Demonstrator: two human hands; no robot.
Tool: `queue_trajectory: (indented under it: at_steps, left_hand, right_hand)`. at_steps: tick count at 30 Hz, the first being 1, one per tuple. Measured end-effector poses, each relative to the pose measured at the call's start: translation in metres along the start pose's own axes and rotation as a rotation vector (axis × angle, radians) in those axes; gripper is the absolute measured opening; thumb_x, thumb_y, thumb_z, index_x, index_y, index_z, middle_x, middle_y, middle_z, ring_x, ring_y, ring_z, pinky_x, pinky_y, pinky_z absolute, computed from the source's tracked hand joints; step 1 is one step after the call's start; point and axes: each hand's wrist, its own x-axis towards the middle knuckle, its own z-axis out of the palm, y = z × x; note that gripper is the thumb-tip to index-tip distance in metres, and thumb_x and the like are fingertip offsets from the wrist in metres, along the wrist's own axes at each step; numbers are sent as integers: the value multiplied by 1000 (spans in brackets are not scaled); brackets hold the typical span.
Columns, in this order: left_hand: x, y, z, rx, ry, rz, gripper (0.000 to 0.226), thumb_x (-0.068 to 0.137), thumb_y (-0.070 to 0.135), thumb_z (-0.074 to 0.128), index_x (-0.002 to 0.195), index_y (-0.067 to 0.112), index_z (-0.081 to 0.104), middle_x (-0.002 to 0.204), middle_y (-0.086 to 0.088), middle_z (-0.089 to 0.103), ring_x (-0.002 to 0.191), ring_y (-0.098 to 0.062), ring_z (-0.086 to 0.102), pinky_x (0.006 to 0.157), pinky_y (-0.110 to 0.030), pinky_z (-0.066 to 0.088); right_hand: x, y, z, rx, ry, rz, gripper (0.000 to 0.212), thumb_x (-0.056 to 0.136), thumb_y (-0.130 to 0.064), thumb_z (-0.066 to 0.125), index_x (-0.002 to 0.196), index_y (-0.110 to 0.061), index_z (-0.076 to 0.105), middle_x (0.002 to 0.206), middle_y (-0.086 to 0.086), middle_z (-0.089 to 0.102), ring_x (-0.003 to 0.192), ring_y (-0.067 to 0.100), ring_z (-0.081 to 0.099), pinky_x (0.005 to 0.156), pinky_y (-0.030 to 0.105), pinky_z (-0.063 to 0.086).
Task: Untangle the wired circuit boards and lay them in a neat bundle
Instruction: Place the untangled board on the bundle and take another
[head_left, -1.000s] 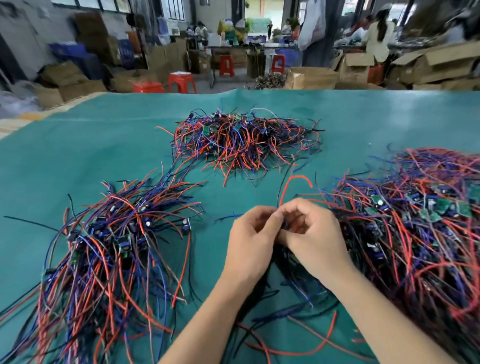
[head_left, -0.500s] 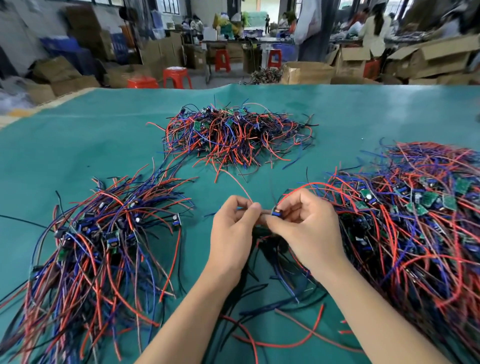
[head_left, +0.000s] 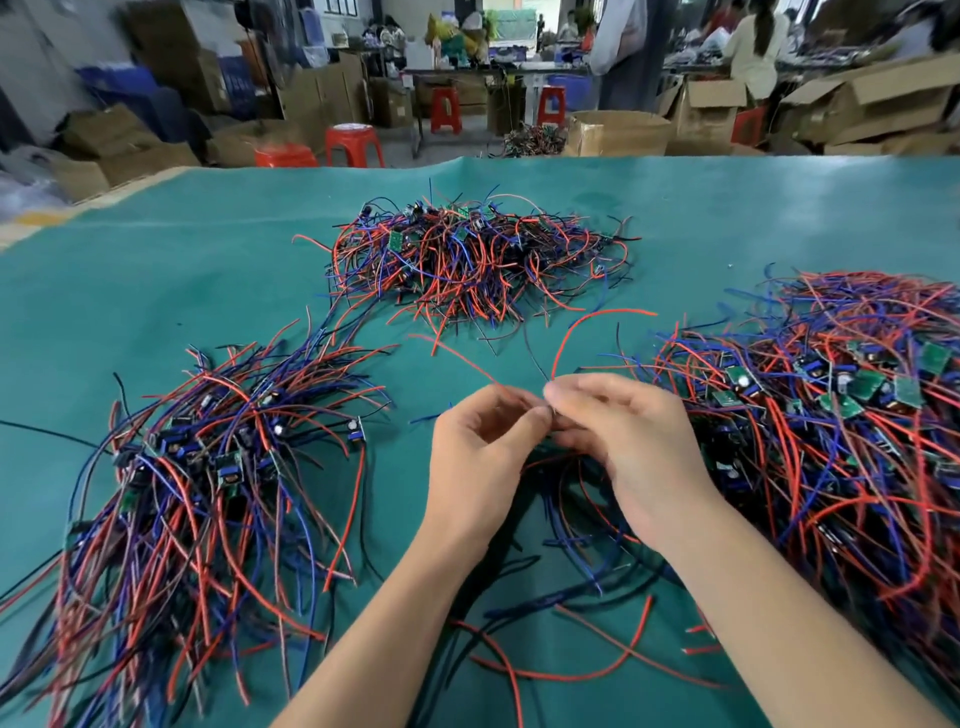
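No text, label, brand or number can be read: the cardboard boxes at twelve o'clock and the green circuit boards at three o'clock show nothing legible.

You're in a factory workshop: cardboard boxes stacked around, red plastic stools, other workers at benches beyond your tabletop.

A teal table cover spans the foreground; red stools stand at 11 o'clock. Cardboard boxes sit at 1 o'clock.
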Motion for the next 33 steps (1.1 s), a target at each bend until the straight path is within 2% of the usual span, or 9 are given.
queue_trajectory:
  at_steps: [6,11,15,18,20,22,27,31,33]
  left_hand:
    - [0,1,0,58,-6,-4,15,88,-1,63,87,11,73,85,-5,76,79,-13,67,79,-25,54]
    - [-1,1,0,9,-63,-32,9,85,1,72,92,7,74,88,-13,75,77,-13,66,76,-26,55]
    - [-2,1,1,28,-75,-13,3,89,5,72,90,6,74,87,-9,76,76,-14,68,75,-25,56]
    - [-2,0,-2,31,-129,-41,7,91,11,70,92,7,75,91,-12,76,82,-24,70,85,-40,55]
    - [-3,1,-2,4,-167,-60,11,91,14,68,92,6,74,91,-13,76,82,-19,68,84,-36,55]
    - [-4,3,-1,-3,-184,-70,16,90,19,65,91,5,73,90,-13,75,80,-16,67,82,-33,55]
    - [-4,1,0,94,-172,-99,19,84,32,63,82,14,69,74,-1,64,74,-15,55,79,-35,46]
    - [-5,1,1,125,-220,-111,11,83,35,65,79,27,71,74,7,65,73,-11,56,77,-22,46]
    - [-4,1,1,127,-215,-119,11,83,34,65,79,27,71,74,6,64,73,-13,57,79,-26,46]
  right_hand:
    - [0,-4,-2,82,-21,135,7,90,-1,69,90,-4,75,79,11,74,61,15,68,55,20,55]
    - [0,-5,-4,125,-66,172,10,84,-3,73,80,-13,73,78,7,74,62,14,67,62,22,58]
    - [0,-3,-6,47,-66,137,20,86,-6,73,70,-18,73,74,5,72,59,13,65,54,20,54]
    - [1,-4,-9,2,-101,111,10,89,-7,71,84,-15,74,70,1,68,56,10,59,52,18,45]
    - [2,-5,-12,11,-147,118,8,89,-6,70,95,-7,76,72,1,69,56,9,61,52,17,46]
    - [3,-4,-12,-33,-150,98,8,89,-8,71,87,-5,78,74,3,70,57,8,60,51,17,46]
    - [12,-7,-24,-264,197,-226,22,86,-9,78,67,-18,77,74,-3,75,52,9,62,50,25,51]
    - [20,-16,-47,-550,464,-547,17,85,-33,75,69,-30,75,74,-3,73,59,21,70,64,48,60]
    - [22,-22,-53,-541,538,-618,16,88,-34,72,73,-28,76,73,-4,72,62,22,71,65,49,60]
